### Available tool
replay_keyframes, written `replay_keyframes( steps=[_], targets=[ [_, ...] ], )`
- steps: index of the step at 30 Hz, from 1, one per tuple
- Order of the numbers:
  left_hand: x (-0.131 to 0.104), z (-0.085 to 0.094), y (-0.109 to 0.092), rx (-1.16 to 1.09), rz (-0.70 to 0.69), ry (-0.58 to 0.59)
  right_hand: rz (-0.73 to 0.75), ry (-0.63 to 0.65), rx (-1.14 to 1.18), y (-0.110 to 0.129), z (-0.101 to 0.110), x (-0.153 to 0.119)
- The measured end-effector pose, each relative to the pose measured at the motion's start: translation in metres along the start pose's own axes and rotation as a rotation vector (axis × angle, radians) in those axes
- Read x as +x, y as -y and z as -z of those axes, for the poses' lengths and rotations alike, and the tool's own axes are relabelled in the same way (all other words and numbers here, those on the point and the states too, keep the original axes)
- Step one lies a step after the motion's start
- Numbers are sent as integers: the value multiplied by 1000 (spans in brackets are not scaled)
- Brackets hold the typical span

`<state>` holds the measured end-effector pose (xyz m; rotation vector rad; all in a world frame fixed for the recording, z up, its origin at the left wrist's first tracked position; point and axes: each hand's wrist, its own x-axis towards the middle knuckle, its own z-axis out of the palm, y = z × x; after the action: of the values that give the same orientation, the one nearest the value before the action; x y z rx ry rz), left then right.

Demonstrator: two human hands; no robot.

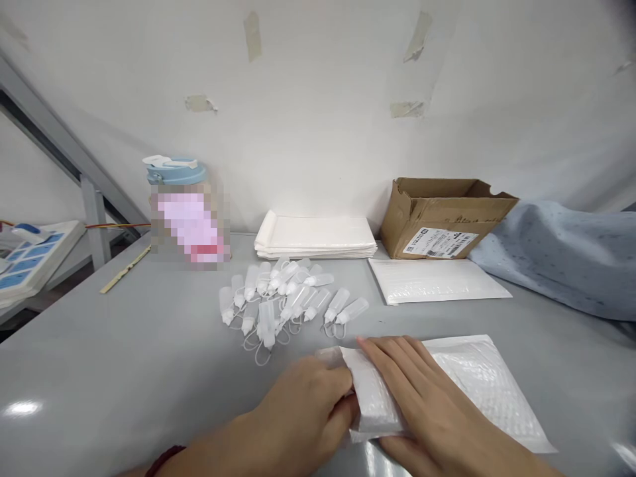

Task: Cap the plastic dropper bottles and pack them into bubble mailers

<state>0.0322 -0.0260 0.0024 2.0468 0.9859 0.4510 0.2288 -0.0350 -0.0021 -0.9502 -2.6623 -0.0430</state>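
White padded envelope [489, 384] lies on the surface of the grey table [124, 358], toward the right and well apart from the far edge, with its open end to the left. Right hand [430, 397] is clamped on it, fingers above and thumb below, while left hand [303, 411] has its curled fingers in the open end, and whether they pinch something I cannot tell. Small plastic bottles [293, 302] are scattered between the hands and the stack of white envelopes [318, 235], which rests along the far edge beside the open carton [440, 228].
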Motion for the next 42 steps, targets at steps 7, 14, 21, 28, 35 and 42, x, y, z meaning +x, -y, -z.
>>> replay_keyframes(
  steps=[7, 14, 21, 28, 35, 42],
  targets=[
    [1, 4, -3, -65, 5, 17, -6, 2, 14, -1, 1, -1],
    [0, 5, -4, -30, 37, 53, -8, 12, 10, -1, -1, -1],
    [-2, 5, -2, -18, 17, 29, -15, 20, 20, -1, 1, 0],
    [0, 9, -5, 11, 56, 43, -16, 23, 22, 0, 0, 1],
    [0, 13, -10, -39, 108, 100, -9, 14, 27, -1, 1, 1],
    [-7, 19, -11, -359, 293, 315, -5, 20, 44, 0, 1, 2]
  ],
)
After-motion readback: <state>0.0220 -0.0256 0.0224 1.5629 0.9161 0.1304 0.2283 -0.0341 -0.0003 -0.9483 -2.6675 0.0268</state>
